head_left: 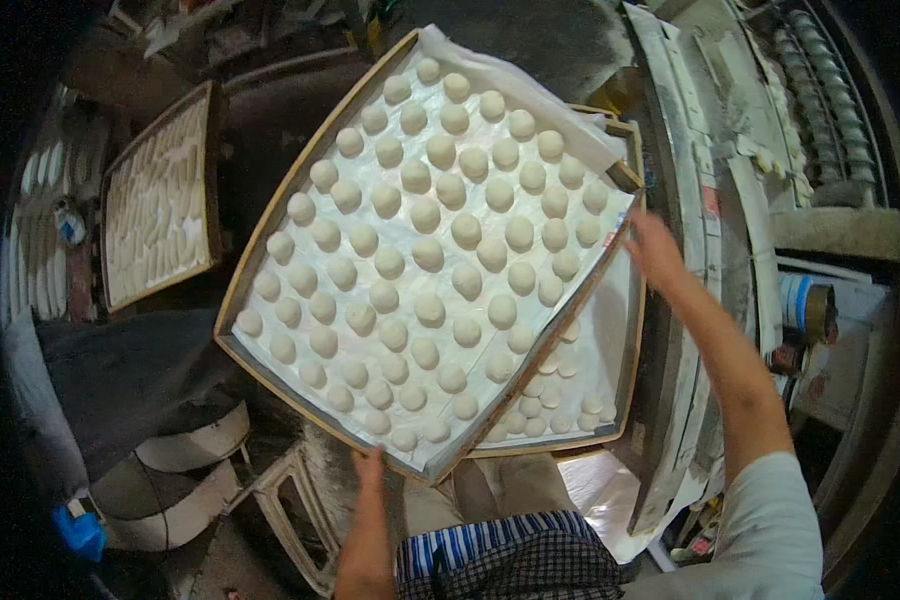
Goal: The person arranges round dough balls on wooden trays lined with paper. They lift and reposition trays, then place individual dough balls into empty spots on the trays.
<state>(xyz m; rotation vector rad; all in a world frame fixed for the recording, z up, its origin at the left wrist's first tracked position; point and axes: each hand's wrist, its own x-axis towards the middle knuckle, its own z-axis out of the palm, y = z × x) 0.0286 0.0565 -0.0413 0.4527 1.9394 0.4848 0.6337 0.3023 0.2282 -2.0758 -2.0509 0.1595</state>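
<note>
The left hand (368, 466) has its grip clamped on the lower edge of the upper tray (320, 412), and the right hand (655, 248) has its grip clamped on the right edge, near the right corner; the fingers under the wood are hidden. This tray lies across the middle of the frame, turned askew, and carries many round dough balls (426, 215) in loose rows on a white liner (570, 122).

In my judgement, the step in hand is the shifting of this full tray above the lower tray (550, 446), which shows at the right with flatter dough pieces (560, 365). The next move probably calls for both hands turning together, keeping the tray level, because the balls could roll.

About room: on the right, the long pale ledge (673, 300) stands near the right hand, so space there is narrow. On the left, a dark gap separates the tray from another tray (211, 170) of long pieces. At the bottom, the person's apron (510, 560) is near the lower corner.
</note>
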